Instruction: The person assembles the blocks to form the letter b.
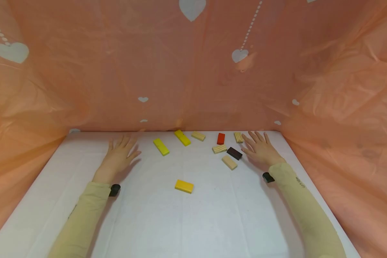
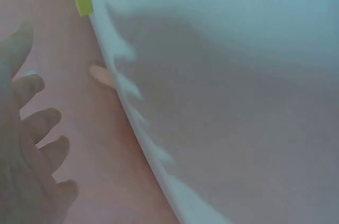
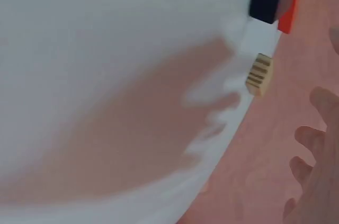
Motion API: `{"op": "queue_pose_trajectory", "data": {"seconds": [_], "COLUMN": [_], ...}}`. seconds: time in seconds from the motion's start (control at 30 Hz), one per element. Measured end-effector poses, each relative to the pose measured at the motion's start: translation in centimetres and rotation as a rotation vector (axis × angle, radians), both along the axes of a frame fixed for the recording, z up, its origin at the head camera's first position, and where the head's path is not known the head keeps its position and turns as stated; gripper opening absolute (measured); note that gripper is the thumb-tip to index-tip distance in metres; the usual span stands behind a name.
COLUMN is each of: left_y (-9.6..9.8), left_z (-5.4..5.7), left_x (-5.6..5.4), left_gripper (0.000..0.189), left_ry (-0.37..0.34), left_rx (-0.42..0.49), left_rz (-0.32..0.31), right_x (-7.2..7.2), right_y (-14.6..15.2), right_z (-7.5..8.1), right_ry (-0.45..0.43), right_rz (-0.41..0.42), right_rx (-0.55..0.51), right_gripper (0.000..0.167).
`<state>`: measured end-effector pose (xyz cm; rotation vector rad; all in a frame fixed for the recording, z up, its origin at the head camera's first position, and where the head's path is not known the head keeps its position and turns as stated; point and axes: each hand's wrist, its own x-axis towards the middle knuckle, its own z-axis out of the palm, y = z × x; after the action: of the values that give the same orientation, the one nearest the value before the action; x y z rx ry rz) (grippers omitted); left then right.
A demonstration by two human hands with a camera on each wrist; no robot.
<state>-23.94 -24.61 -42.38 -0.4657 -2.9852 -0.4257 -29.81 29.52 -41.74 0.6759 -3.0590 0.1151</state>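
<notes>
My left hand [image 1: 117, 157] is spread over the left side of the white table, fingers apart and nothing in them. The nearest thing to it is a yellow block [image 1: 161, 147], lying to its right. On the right side my right hand [image 1: 260, 150] is spread too, holding nothing. Its fingertips come close to a striped wooden block [image 1: 238, 137] and a dark brown block [image 1: 234, 153]. Around these lie a red block [image 1: 220, 138], a second striped block [image 1: 219, 149] and a plain wooden block [image 1: 229, 162]. In the right wrist view, the hand's shadow falls on the table beside the striped block [image 3: 259, 74].
Another yellow block [image 1: 182, 138] and a wooden block [image 1: 198, 135] lie at the table's back edge. One more yellow block [image 1: 184, 186] lies nearer, at mid-table. Orange cloth [image 1: 167, 71] with white hearts hangs behind and along both sides of the table [image 1: 167, 225].
</notes>
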Motion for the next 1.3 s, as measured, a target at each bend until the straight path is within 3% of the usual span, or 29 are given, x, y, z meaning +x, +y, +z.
{"op": "queue_pose_trajectory", "data": {"seconds": [0.17, 0.27, 0.43, 0.63, 0.77, 0.9, 1.03, 1.3], "left_y": [0.5, 0.9, 1.6, 2.5, 3.2, 4.1, 4.9, 6.9], "left_z": [0.5, 0.9, 1.2, 1.4, 1.7, 1.9, 1.5, 0.4], "left_x": [0.0, 0.0, 0.0, -0.2, 0.0, 0.2, 0.7, 2.0], "left_gripper": [0.061, 0.057, 0.056, 0.047, 0.045, 0.049, 0.053, 0.055], "left_ry": [-0.006, -0.017, -0.112, -0.170, -0.229, -0.376, -0.538, -0.723], "left_rx": [0.118, 0.204, 0.394, 0.609, 0.721, 0.800, 0.898, 1.035], "left_rz": [-0.049, -0.072, -0.103, -0.175, -0.207, -0.234, -0.261, -0.293], "right_x": [-0.6, -0.8, -0.5, -0.1, 0.2, 1.0, 2.0, 2.8], "right_y": [0.1, 0.0, -0.6, -1.5, -1.9, -2.2, -2.5, -2.7], "right_z": [0.6, 1.1, 2.0, 2.6, 2.9, 2.9, 2.5, 1.5], "right_ry": [-0.025, -0.075, -0.211, -0.330, -0.379, -0.433, -0.472, -0.502], "right_rz": [0.031, 0.041, 0.002, 0.029, 0.046, 0.056, 0.064, 0.010], "right_rx": [-0.093, -0.236, -0.502, -0.680, -0.738, -0.758, -0.740, -0.763], "right_gripper": [0.069, 0.066, 0.062, 0.056, 0.053, 0.051, 0.049, 0.053]}}
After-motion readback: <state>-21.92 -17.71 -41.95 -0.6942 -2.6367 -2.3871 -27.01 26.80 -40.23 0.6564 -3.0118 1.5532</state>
